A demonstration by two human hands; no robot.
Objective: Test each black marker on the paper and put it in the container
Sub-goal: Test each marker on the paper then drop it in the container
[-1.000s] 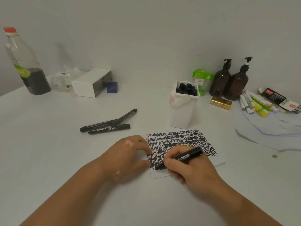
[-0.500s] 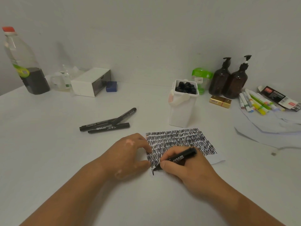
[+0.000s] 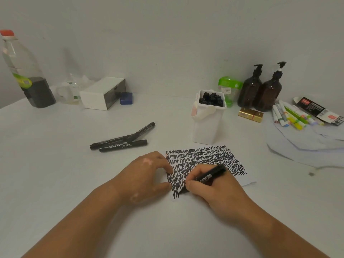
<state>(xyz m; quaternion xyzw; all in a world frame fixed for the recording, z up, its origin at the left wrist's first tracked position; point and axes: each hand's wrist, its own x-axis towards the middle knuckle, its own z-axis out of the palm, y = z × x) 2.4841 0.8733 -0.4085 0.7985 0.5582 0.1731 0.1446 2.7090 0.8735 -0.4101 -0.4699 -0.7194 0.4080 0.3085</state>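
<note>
On the white table (image 3: 55, 183), the paper (image 3: 204, 157), nearly filled with black scribble, is lying just in front of the container (image 3: 206, 127), which is already holding many markers. The left hand (image 3: 147, 175) is pressing the sheet's left edge with relaxed fingers, and the right hand (image 3: 214, 192) is pinching a black marker (image 3: 206, 178), tip scribbling at the near-left corner. Loose markers (image 3: 121, 142), apparently three (they overlap), are lying left of the paper, likely untested.

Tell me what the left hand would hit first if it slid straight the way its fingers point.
The left hand touches the paper at its edge; sliding on across it, it would likely meet the right hand gripping the marker, near the tip.
</note>
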